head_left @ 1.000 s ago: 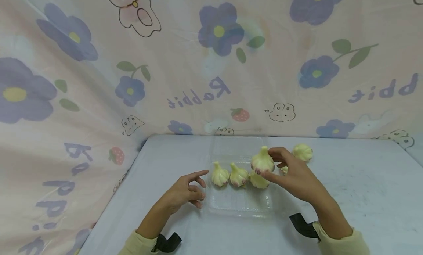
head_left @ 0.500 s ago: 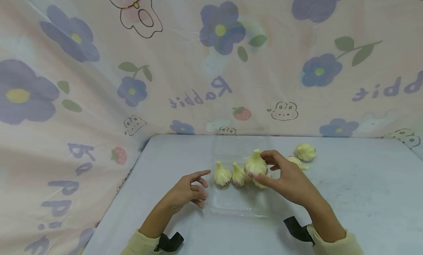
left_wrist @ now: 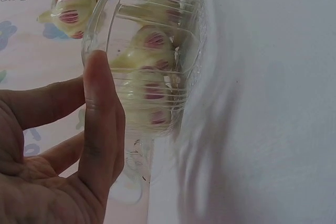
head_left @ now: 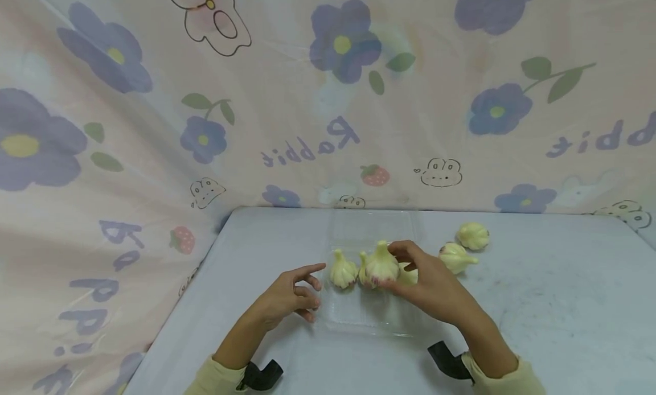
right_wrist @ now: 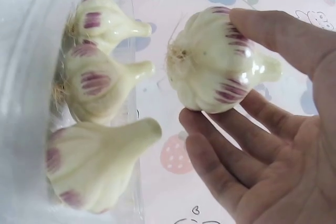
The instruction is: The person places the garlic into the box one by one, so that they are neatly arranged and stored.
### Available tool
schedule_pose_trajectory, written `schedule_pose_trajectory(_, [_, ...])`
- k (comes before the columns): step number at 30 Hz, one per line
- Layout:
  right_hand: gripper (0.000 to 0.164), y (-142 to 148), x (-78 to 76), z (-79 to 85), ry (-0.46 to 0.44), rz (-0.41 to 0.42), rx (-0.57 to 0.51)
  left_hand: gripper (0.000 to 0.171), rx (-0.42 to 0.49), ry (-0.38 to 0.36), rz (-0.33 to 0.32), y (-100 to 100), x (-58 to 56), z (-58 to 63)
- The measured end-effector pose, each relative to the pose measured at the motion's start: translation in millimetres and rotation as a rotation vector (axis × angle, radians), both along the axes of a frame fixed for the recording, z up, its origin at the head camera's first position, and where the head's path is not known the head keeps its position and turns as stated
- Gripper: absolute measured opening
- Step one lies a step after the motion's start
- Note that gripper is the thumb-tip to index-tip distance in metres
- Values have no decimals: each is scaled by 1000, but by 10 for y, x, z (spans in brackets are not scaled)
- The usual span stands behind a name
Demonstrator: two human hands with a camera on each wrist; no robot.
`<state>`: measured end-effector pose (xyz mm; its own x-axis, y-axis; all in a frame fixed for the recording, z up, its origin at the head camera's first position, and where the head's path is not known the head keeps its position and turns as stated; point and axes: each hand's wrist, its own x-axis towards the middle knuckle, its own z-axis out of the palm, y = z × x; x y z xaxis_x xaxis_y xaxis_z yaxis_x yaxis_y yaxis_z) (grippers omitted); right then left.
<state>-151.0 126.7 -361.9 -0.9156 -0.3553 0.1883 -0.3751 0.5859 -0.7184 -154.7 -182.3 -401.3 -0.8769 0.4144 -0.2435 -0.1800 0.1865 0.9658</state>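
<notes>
We see the right hand point(head_left: 435, 289) near the centre of the lower frame in the head view, pinching a garlic bulb point(head_left: 381, 264) between thumb and fingers, its stem upward, over the clear plastic box point(head_left: 366, 321). Inside the box we count three bulbs in a row: a left bulb point(head_left: 343, 271), a middle bulb point(head_left: 363, 270) partly hidden by the held one, and a right bulb point(head_left: 408, 274). Left of centre, the left hand point(head_left: 288, 298) holds nothing, its fingers loose and the index pointing at the box; we cannot quite tell whether a fingertip touches the plastic wall. Right of centre, a near loose bulb point(head_left: 457, 257) and a far loose bulb point(head_left: 473, 236) lie on the white bench point(head_left: 553, 298).
</notes>
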Motion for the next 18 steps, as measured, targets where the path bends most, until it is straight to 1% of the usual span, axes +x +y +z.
schedule_pose_trajectory(7, [60,-64,19,-42,-70,5,16,73,2,-11,0,6,16,-5])
schedule_pose_trajectory(13, [59,-118,20,-78,-62,30,1,73,11,-14,1,10,32,10])
schedule_pose_trajectory(18, [59,-181,5,-93,-88,70,-32,72,9,-5,0,7,27,19])
